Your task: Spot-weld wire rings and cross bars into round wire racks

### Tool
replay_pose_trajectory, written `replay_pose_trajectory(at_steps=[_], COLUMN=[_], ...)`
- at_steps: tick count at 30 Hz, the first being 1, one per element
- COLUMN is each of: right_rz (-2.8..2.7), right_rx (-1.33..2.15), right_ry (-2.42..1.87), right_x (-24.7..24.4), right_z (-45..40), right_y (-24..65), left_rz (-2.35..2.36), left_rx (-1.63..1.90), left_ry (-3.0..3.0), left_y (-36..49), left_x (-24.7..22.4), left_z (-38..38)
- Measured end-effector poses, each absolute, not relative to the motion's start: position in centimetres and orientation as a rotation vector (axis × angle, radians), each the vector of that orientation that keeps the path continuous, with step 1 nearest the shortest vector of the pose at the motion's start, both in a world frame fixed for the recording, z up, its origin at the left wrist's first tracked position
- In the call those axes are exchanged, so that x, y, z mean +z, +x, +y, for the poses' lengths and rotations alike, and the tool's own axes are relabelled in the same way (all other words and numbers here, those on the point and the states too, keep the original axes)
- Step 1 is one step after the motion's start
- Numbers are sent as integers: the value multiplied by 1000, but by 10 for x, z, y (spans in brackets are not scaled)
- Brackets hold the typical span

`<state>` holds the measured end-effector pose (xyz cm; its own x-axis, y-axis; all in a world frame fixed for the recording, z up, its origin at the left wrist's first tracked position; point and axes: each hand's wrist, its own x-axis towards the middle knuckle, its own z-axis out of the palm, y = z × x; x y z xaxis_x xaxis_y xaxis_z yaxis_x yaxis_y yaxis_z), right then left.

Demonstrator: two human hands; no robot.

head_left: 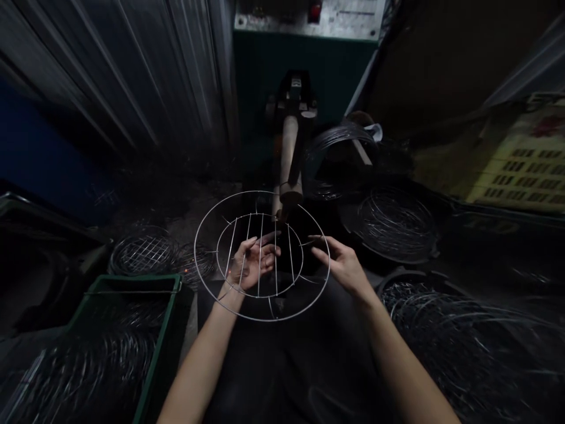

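A round wire rack lies level under a machine's electrode arm. It has an outer ring, a smaller inner ring, straight parallel bars and short spokes between the rings. Palm up beneath the bars, my left hand has its fingers curled and its thumb close to a bar. At the rack's right side, my right hand has thumb and forefinger near a short spoke, with the outer ring passing across them. The electrode arm comes down to the rack's far side, its tip dim in shadow.
A green crate of wire pieces stands at left, with wire grids behind it. Wire rings and a basin of small wire parts are at right. A yellow crate sits farther right. Small orange sparks show left.
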<state>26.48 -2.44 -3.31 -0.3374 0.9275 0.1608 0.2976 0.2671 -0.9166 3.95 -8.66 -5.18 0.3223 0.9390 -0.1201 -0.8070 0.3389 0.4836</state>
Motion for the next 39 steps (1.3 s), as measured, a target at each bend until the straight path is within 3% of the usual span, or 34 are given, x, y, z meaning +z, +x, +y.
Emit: replay_pose_trajectory(at_steps=[14, 39], right_rz=[-1921, -1912], right_rx=[731, 730], right_ry=[-1111, -1136], right_x=[-32, -34], right_z=[12, 27], right_y=[220, 198], left_rz=[557, 541], left_rx=[1506, 1576], left_ry=[511, 530], left_y=[61, 49], left_x=[-55, -50], left_z=[-88, -80])
